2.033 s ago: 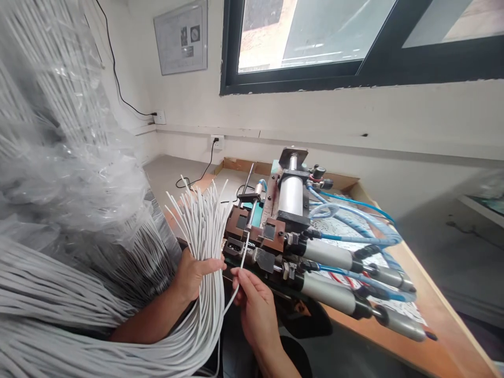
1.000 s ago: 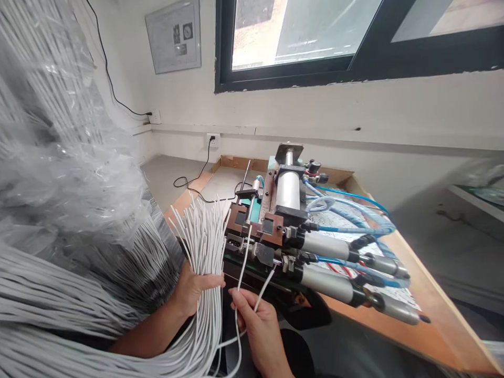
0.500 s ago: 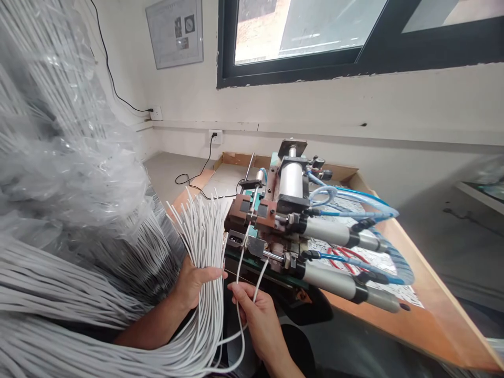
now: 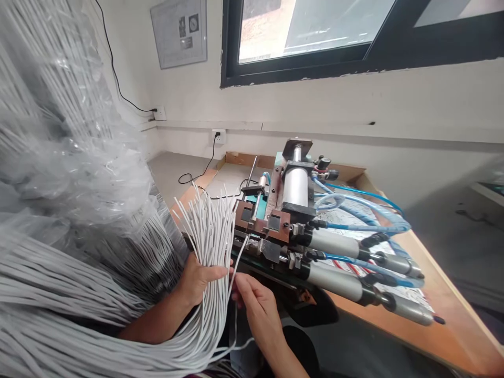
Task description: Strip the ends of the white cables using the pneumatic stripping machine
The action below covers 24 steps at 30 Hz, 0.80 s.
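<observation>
My left hand (image 4: 199, 281) is wrapped round a thick bundle of white cables (image 4: 210, 231), whose cut ends fan out upward. Just to its right, my right hand (image 4: 255, 302) is closed, thumb against fingers, at a single white cable (image 4: 238, 258). That cable leans up and right, its tip in front of the machine's lower jaws. The exact pinch point is partly hidden behind the fingers. Beyond both hands stands a pneumatic wire-stripping machine (image 4: 296, 186), its brown upper clamp blocks (image 4: 279, 226) apart. Another loose cable end (image 4: 250, 342) sticks out below my right hand.
Long white cables (image 4: 59, 341) fill the lower left, with plastic-wrapped bundles (image 4: 79, 173) piled above them. Metal air cylinders (image 4: 334, 281) and blue hoses (image 4: 362, 228) extend to the right over the wooden bench (image 4: 444, 336). A black power cord (image 4: 205, 176) lies behind.
My right hand has drawn the cable out of the machine and shifted left against the bundle. The clamp blocks have moved apart. A second cable end has dropped away from the machine.
</observation>
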### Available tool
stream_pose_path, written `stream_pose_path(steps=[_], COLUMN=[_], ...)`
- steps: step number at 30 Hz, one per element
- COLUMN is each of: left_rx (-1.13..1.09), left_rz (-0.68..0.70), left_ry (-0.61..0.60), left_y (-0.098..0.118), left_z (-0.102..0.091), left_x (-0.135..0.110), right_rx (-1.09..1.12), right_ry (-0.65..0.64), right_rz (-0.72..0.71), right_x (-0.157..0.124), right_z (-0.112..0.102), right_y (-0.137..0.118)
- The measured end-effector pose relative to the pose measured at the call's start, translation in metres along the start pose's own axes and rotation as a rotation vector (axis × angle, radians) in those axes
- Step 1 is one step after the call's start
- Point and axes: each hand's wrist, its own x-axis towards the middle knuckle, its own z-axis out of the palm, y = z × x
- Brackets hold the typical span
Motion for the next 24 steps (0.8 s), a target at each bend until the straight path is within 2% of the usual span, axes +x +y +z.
stream_pose_path(steps=[3, 8, 12, 17, 24], left_rx=[0.043, 0.068, 0.029, 0.029, 0.036], left_rz=[0.028, 0.071, 0.15, 0.166, 0.139], left_ry=[0.03, 0.078, 0.09, 0.089, 0.095], left_y=[0.0, 0.007, 0.017, 0.024, 0.021], left_z=[0.0, 0.0, 0.008, 0.016, 0.018], left_x=[0.001, 0.009, 0.017, 0.022, 0.024], right_rx=[0.13, 0.422, 0.659, 0.848, 0.958], right_ry=[0.053, 0.185, 0.241, 0.261, 0.242], right_rz=[-0.001, 0.112, 0.175, 0.314, 0.404], right_x=[0.001, 0.005, 0.017, 0.028, 0.033], right_z=[0.003, 0.009, 0.007, 0.004, 0.005], right_y=[-0.011, -0.005, -0.008, -0.015, -0.016])
